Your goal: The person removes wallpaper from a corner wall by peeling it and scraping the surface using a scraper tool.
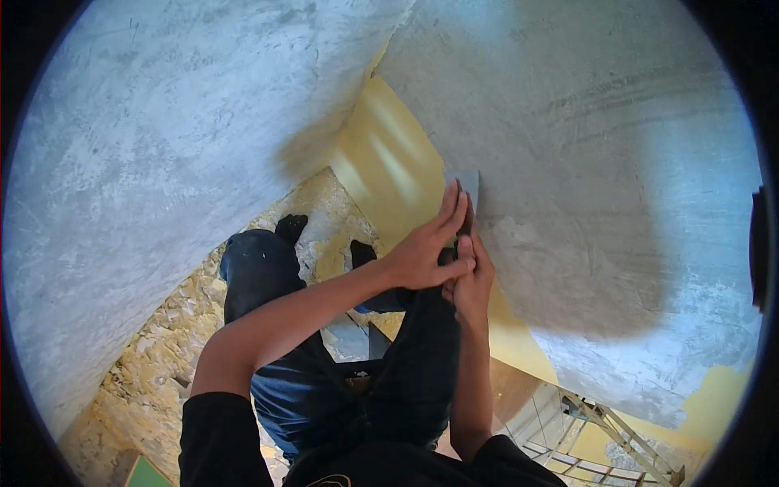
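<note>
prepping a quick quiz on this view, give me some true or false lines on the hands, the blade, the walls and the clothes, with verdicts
1. The left hand and right hand are close together at the flat blade. True.
2. The blade is at the wall on the left. False: it is at the right wall.
3. A yellow area shows beside the blade. True.
4. The person wears white trousers. False: the trousers are dark.
5. The floor is littered with yellowish flakes. True.
</note>
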A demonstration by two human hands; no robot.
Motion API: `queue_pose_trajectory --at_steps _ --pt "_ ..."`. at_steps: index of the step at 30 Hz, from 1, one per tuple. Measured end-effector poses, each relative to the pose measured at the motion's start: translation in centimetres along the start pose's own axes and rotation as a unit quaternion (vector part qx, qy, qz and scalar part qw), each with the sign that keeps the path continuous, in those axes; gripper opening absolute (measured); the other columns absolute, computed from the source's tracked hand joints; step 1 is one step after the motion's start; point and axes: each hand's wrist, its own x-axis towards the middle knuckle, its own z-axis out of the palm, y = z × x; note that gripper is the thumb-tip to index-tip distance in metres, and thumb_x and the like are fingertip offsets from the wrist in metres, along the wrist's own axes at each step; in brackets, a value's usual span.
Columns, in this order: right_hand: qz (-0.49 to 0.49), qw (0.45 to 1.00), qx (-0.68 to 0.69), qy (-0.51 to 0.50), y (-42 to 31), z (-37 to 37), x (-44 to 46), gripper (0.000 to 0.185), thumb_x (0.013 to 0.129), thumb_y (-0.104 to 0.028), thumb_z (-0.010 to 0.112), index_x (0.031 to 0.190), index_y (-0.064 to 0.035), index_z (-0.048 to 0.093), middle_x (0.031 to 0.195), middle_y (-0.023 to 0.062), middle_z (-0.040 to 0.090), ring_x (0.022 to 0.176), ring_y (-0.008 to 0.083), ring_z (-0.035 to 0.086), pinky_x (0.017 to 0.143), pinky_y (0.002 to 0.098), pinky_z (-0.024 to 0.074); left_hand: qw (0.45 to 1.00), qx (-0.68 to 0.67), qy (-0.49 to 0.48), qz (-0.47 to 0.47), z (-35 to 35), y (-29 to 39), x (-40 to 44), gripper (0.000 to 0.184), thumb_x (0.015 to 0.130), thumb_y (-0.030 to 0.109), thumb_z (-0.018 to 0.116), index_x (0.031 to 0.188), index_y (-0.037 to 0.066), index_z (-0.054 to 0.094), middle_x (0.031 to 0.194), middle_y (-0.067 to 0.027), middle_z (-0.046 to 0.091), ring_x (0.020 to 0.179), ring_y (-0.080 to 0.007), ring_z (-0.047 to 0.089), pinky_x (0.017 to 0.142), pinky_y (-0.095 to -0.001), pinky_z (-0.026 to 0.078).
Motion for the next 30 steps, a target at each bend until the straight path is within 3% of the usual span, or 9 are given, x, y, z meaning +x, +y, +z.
queue_pose_trajectory --at_steps 3,5,7,9,14,18,21,27,30 --pt "-0.026 1.0 0.006 -0.008 1.6 0.7 0.9 0.046 0.104 -0.033 0.049 0.144 -0.0108 0.049 0.063 -0.0057 0.047 0.046 0.0019 0.035 0.037 0.022 0.0261 0.991 -0.112 0.064 -0.032 0.8 -0.8 -0.2 0.099 0.086 0.038 0.066 0.153 -0.006 0.008 0.158 -0.0333 0.004 0.147 -0.0464 0.01 0.118 -0.0427 0.022" --pt "0.014 1.0 0.017 -0.014 -0.2 1.5 0.6 0.047 0.104 -0.034 0.049 0.145 -0.0118 0.048 0.063 -0.0057 0.047 0.046 0.0019 0.035 0.037 0.0219 0.0263 0.987 -0.135 0.08 -0.036 0.0 -0.7 -0.1 0.1 0.086 0.035 0.068 0.155 -0.001 0.005 0.16 -0.0301 0.003 0.149 -0.0407 0.01 0.119 -0.0413 0.018" --pt "0.018 1.0 0.005 0.008 -1.0 1.0 -1.1 0.047 0.104 -0.036 0.05 0.145 -0.0119 0.049 0.062 -0.0056 0.047 0.046 0.0015 0.035 0.037 0.0216 0.026 0.99 -0.12 0.066 -0.018 -0.3 0.0 -0.5 0.099 0.086 0.035 0.068 0.155 -0.002 0.008 0.159 -0.0301 0.005 0.149 -0.0406 0.01 0.119 -0.0414 0.017" --pt "0.006 1.0 -0.005 0.014 -0.9 0.4 -1.4 0.048 0.104 -0.037 0.049 0.144 -0.0119 0.049 0.062 -0.0059 0.046 0.045 0.0012 0.033 0.038 0.021 0.0251 1.0 0.014 0.003 0.001 -0.5 0.4 -0.5 0.099 0.086 0.036 0.068 0.155 -0.002 0.008 0.159 -0.0298 0.007 0.149 -0.0406 0.011 0.119 -0.0419 0.018" --pt "0.033 0.999 0.01 0.003 -0.7 0.5 -1.2 0.048 0.104 -0.036 0.049 0.145 -0.0109 0.047 0.062 -0.0057 0.046 0.044 0.0013 0.032 0.037 0.0209 0.0243 0.989 -0.137 0.039 -0.032 -0.5 0.1 -0.2 0.097 0.086 0.037 0.068 0.154 -0.003 0.012 0.16 -0.0277 0.007 0.148 -0.0401 0.013 0.118 -0.0424 0.022" --pt "0.0 1.0 0.004 0.02 -0.2 0.5 -1.1 0.047 0.104 -0.034 0.049 0.145 -0.0107 0.047 0.062 -0.0059 0.045 0.044 0.0012 0.033 0.037 0.021 0.0243 1.0 -0.011 0.012 0.011 -0.8 -0.1 0.0 0.099 0.085 0.036 0.069 0.154 -0.003 0.01 0.16 -0.0288 0.006 0.148 -0.0405 0.013 0.117 -0.0416 0.023" --pt "-0.014 1.0 0.007 0.005 1.1 1.0 0.3 0.047 0.104 -0.035 0.049 0.145 -0.0108 0.048 0.062 -0.0065 0.045 0.044 0.0011 0.033 0.037 0.0206 0.0241 0.992 -0.109 0.058 -0.012 0.0 -0.5 -0.2 0.097 0.084 0.04 0.069 0.152 -0.005 0.016 0.159 -0.03 0.009 0.146 -0.044 0.017 0.117 -0.0454 0.025" --pt "0.008 1.0 -0.009 0.018 -0.7 0.4 -0.9 0.047 0.104 -0.035 0.049 0.144 -0.0092 0.048 0.061 -0.0063 0.045 0.043 0.0012 0.034 0.037 0.0207 0.0248 0.999 -0.017 0.014 0.024 -1.0 -0.1 0.4 0.098 0.086 0.035 0.069 0.154 -0.004 0.01 0.16 -0.0294 0.006 0.148 -0.0409 0.014 0.117 -0.0425 0.022" --pt "0.006 0.999 0.033 -0.015 0.0 1.0 0.7 0.046 0.104 -0.034 0.049 0.143 -0.0084 0.049 0.061 -0.006 0.047 0.043 0.001 0.035 0.037 0.0209 0.025 0.99 -0.12 0.068 -0.016 -0.3 -0.4 0.2 0.098 0.086 0.035 0.068 0.154 -0.003 0.01 0.159 -0.03 0.006 0.147 -0.0418 0.016 0.117 -0.0426 0.024"
